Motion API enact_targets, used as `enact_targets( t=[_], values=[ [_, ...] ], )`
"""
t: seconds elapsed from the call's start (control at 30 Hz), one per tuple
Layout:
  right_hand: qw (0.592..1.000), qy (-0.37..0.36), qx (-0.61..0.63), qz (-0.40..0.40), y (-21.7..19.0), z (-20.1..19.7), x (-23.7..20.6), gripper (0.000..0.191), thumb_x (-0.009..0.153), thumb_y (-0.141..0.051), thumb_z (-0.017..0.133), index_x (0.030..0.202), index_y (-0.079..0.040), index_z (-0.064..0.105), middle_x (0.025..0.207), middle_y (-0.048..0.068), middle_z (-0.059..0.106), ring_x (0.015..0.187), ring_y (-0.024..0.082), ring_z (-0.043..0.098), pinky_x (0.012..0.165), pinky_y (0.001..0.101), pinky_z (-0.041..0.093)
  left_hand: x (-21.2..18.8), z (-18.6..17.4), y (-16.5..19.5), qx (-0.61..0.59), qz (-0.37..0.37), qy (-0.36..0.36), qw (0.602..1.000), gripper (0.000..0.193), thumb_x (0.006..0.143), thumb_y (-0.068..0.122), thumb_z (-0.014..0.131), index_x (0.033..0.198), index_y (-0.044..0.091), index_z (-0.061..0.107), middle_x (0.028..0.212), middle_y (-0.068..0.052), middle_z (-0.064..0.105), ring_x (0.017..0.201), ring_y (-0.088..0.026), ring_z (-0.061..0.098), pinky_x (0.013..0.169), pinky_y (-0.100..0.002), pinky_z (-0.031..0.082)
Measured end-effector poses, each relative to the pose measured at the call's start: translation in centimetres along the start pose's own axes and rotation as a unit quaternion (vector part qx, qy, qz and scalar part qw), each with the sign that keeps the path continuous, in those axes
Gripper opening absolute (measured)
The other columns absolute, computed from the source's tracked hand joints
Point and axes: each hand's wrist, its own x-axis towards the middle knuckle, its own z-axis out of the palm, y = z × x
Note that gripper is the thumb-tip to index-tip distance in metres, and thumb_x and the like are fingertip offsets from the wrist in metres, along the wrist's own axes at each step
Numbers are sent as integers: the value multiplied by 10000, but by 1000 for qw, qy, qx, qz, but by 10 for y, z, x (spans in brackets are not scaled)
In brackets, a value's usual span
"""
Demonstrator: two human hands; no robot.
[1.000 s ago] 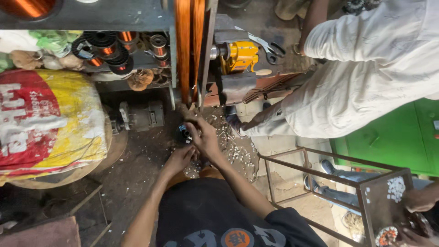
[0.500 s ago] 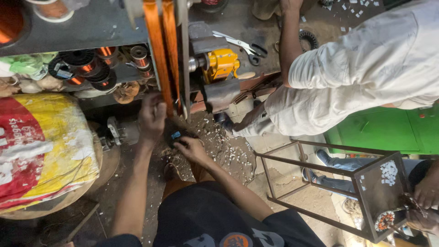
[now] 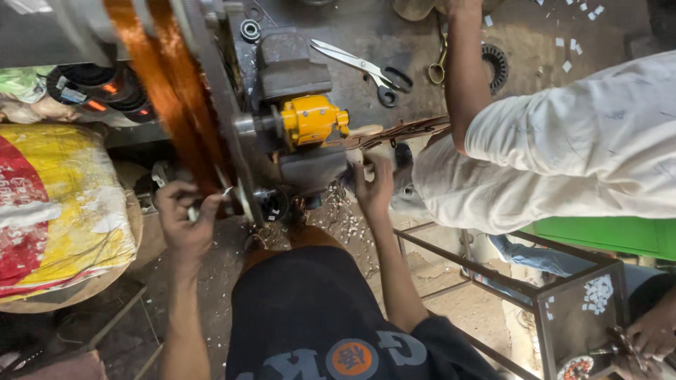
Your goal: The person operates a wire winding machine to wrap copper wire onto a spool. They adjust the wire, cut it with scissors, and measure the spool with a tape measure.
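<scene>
At centre-left of the frame the left hand (image 3: 184, 219) is closed around the lower end of the copper wire bundle (image 3: 163, 84), which hangs as two orange-brown strands from the upper left; the fingers (image 3: 204, 211) pinch it just beside the round metal disc (image 3: 246, 200) of the winding machine. The right hand (image 3: 374, 188) sits at mid-frame with its fingers spread wide and holding nothing, touching or just short of the grey machine body (image 3: 310, 169) under the yellow motor housing (image 3: 313, 119).

To do this well, the pinch on the strands looks best kept firm and low, so they stay flat and side by side as they meet the disc, while the open hand steadies the machine clear of the shaft. Loose strands near a turning part could snag.

Scissors (image 3: 366, 67) lie on the worktop (image 3: 394, 35) above, beside another person's forearm (image 3: 465, 77).
</scene>
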Motion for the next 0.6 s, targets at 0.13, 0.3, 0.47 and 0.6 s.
enact_targets(
  t=[0.13,0.3,0.47,0.6],
  values=[
    [993,-68,11,-97,12,12,71,249,872,-40,805,1095,-69,700,1090,134,684,1012,309,671,862,393,550,-11,-3,8,-3,-21,13,1000,399,998,188,745,1238,24,472,1083,-80,582,1053,-195,724,867,-272,600],
    [996,-79,3,-39,33,27,66,155,913,-30,756,1056,-26,696,1049,143,675,1000,339,654,877,413,526,-18,-1,16,3,-49,54,997,315,976,76,779,1159,34,527,1102,-50,582,1027,-150,659,915,-263,557],
    [992,-9,-64,-106,44,28,47,300,799,-81,766,1060,23,660,1064,241,615,990,407,578,870,454,474,-15,-1,11,19,-21,55,998,304,981,22,787,1154,34,537,1057,-42,571,961,-102,603,878,-224,538],
    [994,-71,-46,-62,48,26,54,207,856,-55,742,1057,-41,695,1034,175,671,992,353,622,868,426,504,-15,-3,8,16,-34,47,998,272,969,69,768,1131,57,550,1067,-35,581,945,-113,659,818,-266,614]
  ],
)
